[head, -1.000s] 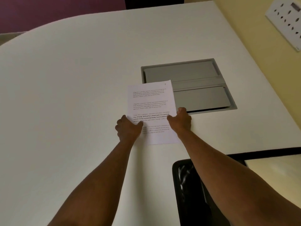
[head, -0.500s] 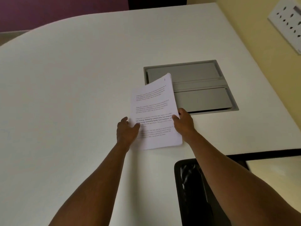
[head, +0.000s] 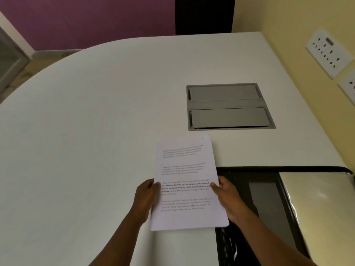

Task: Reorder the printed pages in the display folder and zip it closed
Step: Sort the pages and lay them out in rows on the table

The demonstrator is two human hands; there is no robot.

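White table (head: 96,131) with a grey cable hatch (head: 228,106), left hand (head: 146,196) and right hand (head: 225,196) pinching opposite edges of a printed page stack (head: 185,181), open black display folder (head: 269,208) just beside

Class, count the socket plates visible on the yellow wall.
2: one full plate at upper right, and another just below it, cut off by the frame edge. More may lie out of view.

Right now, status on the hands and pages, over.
Left hand and right hand grip the printed pages by their side edges. Stack over the white table edge. Nothing in the way.
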